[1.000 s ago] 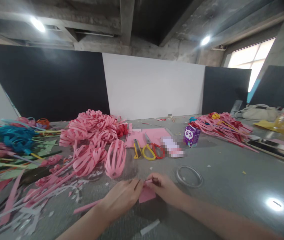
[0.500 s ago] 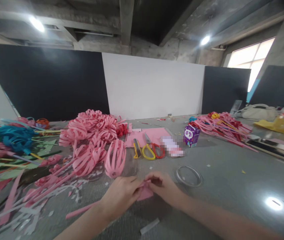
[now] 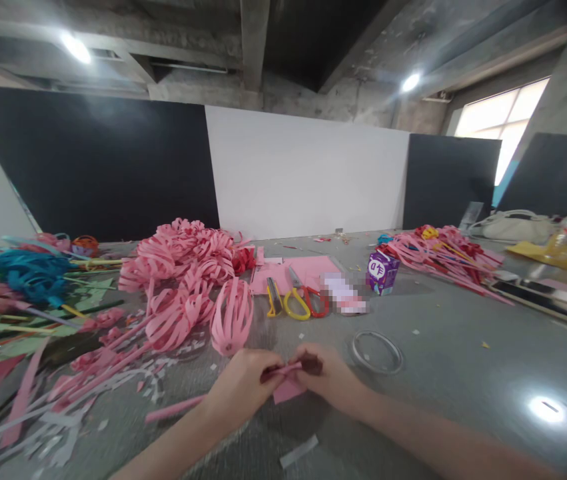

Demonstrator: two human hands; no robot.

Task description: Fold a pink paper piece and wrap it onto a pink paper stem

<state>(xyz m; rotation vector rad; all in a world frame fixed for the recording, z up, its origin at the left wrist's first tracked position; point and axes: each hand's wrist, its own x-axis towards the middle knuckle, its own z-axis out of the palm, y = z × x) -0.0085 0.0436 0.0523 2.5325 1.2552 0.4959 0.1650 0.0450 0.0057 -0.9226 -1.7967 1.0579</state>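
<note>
My left hand (image 3: 240,390) and my right hand (image 3: 328,377) meet low in the middle of the view, both pinched on a small piece of pink paper (image 3: 287,388) held just above the grey table (image 3: 463,373). The fingers of both hands are closed around its top edge. A pink paper strip (image 3: 173,409) lies on the table under my left wrist. Just beyond my left hand stands a pink paper lantern (image 3: 232,317).
A heap of pink paper lanterns (image 3: 183,267) fills the left middle. Scissors (image 3: 302,298), a yellow cutter (image 3: 273,298), pink sheets (image 3: 308,268), a purple carton (image 3: 382,271) and a tape ring (image 3: 377,351) lie ahead. Coloured paper scraps (image 3: 28,287) crowd the left; more paper crafts (image 3: 443,250) lie right.
Both hands stayed together on the pink paper, working its top edge between the fingers; the paper's fold has shifted slightly. Nothing else on the table moved.
</note>
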